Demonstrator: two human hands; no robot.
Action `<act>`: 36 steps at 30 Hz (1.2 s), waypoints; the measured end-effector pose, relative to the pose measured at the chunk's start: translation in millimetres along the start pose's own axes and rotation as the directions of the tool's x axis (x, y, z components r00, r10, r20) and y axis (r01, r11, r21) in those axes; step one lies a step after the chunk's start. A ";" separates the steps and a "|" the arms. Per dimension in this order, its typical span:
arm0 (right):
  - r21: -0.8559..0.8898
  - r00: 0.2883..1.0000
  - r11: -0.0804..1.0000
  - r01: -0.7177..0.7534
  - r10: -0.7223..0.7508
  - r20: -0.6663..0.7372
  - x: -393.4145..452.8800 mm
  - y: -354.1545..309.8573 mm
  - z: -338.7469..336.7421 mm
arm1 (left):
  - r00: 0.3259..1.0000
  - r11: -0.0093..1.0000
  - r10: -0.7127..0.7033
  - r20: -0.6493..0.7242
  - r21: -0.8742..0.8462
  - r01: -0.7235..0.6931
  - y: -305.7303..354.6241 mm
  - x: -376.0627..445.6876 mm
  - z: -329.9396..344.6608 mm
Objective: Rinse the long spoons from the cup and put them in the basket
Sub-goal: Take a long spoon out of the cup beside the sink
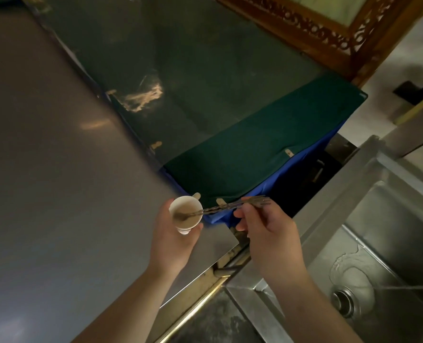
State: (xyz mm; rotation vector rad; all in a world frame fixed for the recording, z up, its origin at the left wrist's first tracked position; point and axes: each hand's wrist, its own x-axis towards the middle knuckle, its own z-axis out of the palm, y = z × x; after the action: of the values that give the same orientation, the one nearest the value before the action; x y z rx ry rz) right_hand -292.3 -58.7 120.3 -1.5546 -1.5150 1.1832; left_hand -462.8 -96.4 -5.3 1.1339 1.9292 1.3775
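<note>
two hands: left (173, 233) grips one cup (185, 214), right (267, 226) pinches its spoons (225, 206).

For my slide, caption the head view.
Left hand holds a paper cup while right hand lifts long spoons beside the sink.

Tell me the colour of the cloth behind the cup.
Dark green cloth, over a blue layer; head view.

Bare steel counter (44, 169) left; open sink (378, 243) right.
</note>
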 end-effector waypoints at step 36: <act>0.208 0.960 0.977 0.037 0.023 -0.279 -19.5 -12.2 -26.8 | 0.998 0.999 -0.050 -0.025 0.009 0.050 3.7 -4.0 1.3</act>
State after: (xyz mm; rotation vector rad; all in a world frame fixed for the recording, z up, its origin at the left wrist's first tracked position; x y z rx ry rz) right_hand -271.0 -72.9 144.5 -1.4987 -1.1699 1.0321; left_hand -458.5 -98.6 -2.6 1.0706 1.9701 1.3638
